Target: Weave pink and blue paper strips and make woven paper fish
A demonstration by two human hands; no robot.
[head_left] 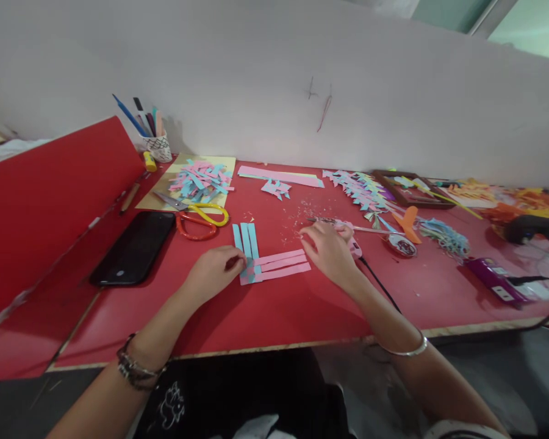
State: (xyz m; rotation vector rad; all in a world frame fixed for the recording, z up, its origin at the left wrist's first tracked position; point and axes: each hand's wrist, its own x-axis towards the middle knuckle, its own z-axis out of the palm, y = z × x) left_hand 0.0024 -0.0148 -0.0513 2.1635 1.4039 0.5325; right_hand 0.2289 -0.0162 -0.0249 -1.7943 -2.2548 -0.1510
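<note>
Pink and light-blue paper strips (283,262) lie interlaced at one corner on the table, the blue ones pointing away and the pink ones to the right. My left hand (217,270) is at the woven corner, thumb and fingertips pinched together at its left edge. My right hand (329,247) rests beyond the right ends of the pink strips, fingers bent and a little apart. Beneath and behind it are a pink device (355,246) with a black cord and a thin pink stick (377,230) with a dark tip; the hand partly covers both.
Scissors (196,219) and a black phone (135,249) lie left of the strips. Cut paper pieces (201,181) sit on a yellow sheet. A red board (50,201) stands at left. Right are a small dish (401,245), a wooden tray (412,198) and a purple power strip (496,280).
</note>
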